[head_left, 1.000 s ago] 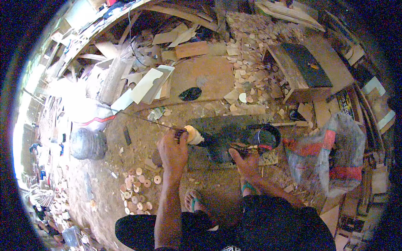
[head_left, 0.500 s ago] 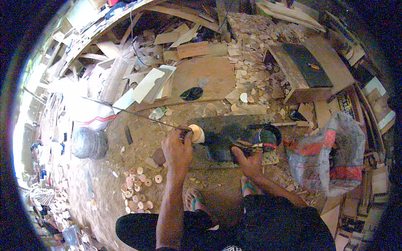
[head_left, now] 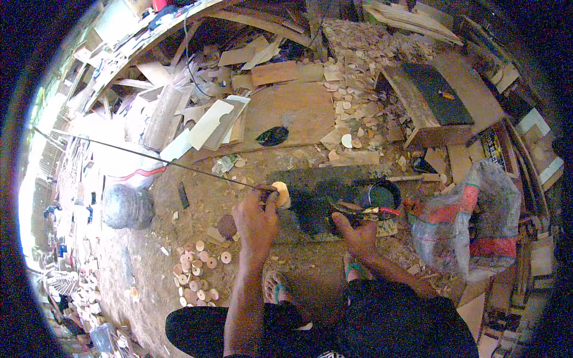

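The left hand (head_left: 255,216) is closed in a pinch around a thin, straight dark rod (head_left: 197,171), which runs from the fingers toward the far left. A pale, round wooden disc (head_left: 281,195) sits right at those fingertips, on their right side, above the left edge of a blackened flat board (head_left: 310,218) lying on the ground.

The right hand (head_left: 356,234) is curled around a slim dark tool with a red part (head_left: 389,211) at its right end; the grasp is clear enough, but the tool is small and dim, so its exact kind is hard to tell. Just beyond this hand, to the right, a round black bowl (head_left: 388,192) stands on the board.

On the brown earth floor (head_left: 152,277), left of the left forearm, lies a loose cluster of small pale wooden discs with centre holes (head_left: 194,271). A darker brown round piece (head_left: 227,227) lies between them and the board. Near the person, two feet in green thong sandals (head_left: 278,290) rest on the ground.

A crumpled grey woven sack with red bands (head_left: 465,209) is on the right. At the far right is a wooden box with a black top panel (head_left: 439,95), beside a broad heap of wood offcuts (head_left: 352,89).
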`<act>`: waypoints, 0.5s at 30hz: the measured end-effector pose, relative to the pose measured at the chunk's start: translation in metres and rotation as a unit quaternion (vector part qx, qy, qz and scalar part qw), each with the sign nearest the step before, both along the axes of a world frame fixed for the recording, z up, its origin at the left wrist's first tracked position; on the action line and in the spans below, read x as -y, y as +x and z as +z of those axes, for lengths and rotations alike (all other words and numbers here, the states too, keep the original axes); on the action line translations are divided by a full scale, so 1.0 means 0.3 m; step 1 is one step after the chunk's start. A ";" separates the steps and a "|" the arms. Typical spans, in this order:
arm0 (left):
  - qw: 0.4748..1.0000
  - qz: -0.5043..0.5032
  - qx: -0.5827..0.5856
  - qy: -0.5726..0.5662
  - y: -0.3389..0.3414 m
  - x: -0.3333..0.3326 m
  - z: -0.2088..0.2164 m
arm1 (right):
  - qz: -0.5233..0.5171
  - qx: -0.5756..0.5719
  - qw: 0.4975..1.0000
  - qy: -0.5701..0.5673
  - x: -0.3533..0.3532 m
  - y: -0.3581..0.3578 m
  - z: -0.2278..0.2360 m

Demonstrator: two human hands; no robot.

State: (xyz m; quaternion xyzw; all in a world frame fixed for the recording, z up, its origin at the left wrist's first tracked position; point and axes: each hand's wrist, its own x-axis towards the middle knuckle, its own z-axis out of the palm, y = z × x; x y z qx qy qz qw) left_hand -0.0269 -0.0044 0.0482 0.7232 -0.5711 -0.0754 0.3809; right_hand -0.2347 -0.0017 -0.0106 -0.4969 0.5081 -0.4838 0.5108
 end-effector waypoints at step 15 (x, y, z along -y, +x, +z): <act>0.999 0.041 0.014 0.006 -0.042 -0.006 0.030 | -0.052 -0.029 0.998 -0.026 0.011 0.024 0.000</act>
